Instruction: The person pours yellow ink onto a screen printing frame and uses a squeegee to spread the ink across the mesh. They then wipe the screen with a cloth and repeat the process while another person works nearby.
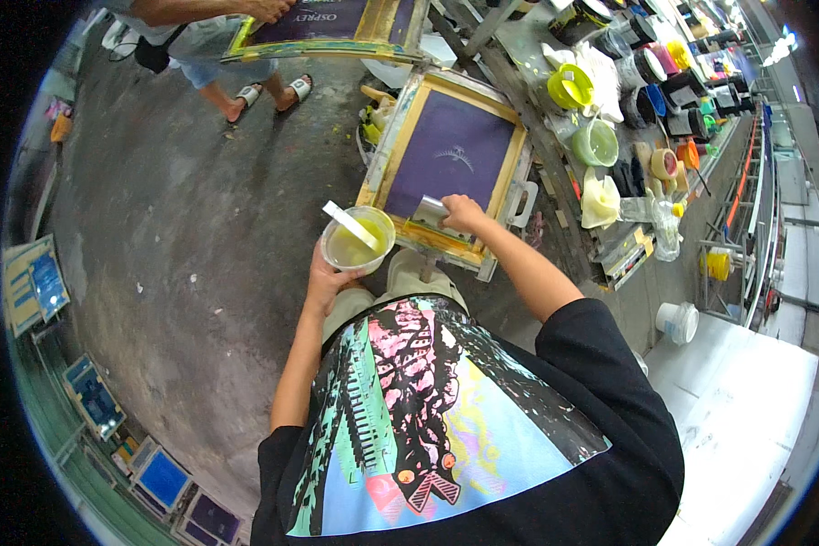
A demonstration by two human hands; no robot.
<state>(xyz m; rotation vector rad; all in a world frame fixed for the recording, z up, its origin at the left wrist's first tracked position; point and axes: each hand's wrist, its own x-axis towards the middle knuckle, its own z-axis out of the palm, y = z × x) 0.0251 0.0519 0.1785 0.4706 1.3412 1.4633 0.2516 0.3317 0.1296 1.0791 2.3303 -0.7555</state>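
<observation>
The left hand (pixel 323 280) is curled up from below around a clear plastic cup (pixel 358 239), fingers wrapped on its lower wall and closed on it; the cup stands upright with its mouth facing up, holding yellow-green ink, and it sits just beside the near left corner of the screen frame (pixel 452 164); a flat pale stirring stick (pixel 350 225) lies across the cup's mouth, its long axis running from upper left down to lower right, the upper end jutting past the rim; the right hand (pixel 462 214) is closed over the top of a metal scraper (pixel 429 212), knuckles bunched, fingers together on the tool; the scraper's blade lies on the lower edge of the frame, its broad face turned toward the cup and its long axis running roughly along that lower rail; the frame itself is wooden, smeared yellow along its border, with dark purple mesh stretched inside and a faint pale arc in the middle; it is tilted, its long axis leaning from lower left up to the right, resting against the cluttered workbench (pixel 555 164); on the bench stand tubs of ink (pixel 570 86) and rolls of tape (pixel 664 164); another person (pixel 237 36) in sandals stands at the top left, a hand on a second frame (pixel 323 27); more blue screens (pixel 164 478) lean along the left edge of the concrete floor (pixel 173 237).
</observation>
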